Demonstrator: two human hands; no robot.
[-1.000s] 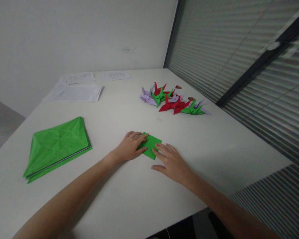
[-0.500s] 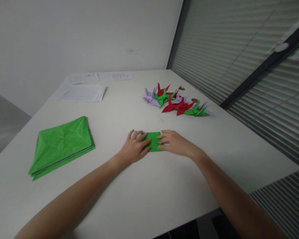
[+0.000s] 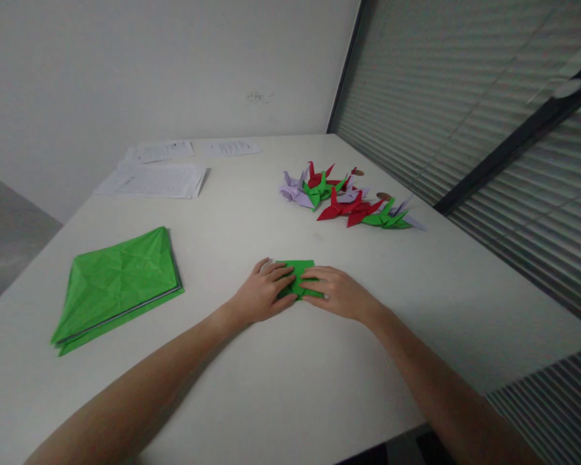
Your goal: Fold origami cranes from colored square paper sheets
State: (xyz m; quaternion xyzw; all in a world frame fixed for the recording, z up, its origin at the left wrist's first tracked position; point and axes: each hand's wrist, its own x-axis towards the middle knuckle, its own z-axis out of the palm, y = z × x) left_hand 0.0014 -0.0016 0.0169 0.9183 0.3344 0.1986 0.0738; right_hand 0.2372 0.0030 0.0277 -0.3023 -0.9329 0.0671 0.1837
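A small folded piece of green paper [image 3: 300, 265] lies flat on the table between my hands. My left hand [image 3: 268, 289] rests over its left side, fingers stretched out on top and thumb by the near edge. From the right, my right hand [image 3: 336, 292] lays its outstretched fingers across the other side, its thumb also low by the near edge. Part of the paper is covered by the fingers of both hands. The near edge shows a small notch or fold between the thumbs.
To the left lies a stack of creased green paper [image 3: 121, 278]. Several red, green and lilac paper cranes [image 3: 348, 206] stand grouped at the back right. Printed sheets [image 3: 155, 179] lie at the far left of the white table [image 3: 271, 387]. Window blinds [image 3: 465, 103] flank the right side.
My right hand has shifted slightly toward me and inward over the green paper. My left thumb has also come nearer the paper's front edge. The view has tilted a little.
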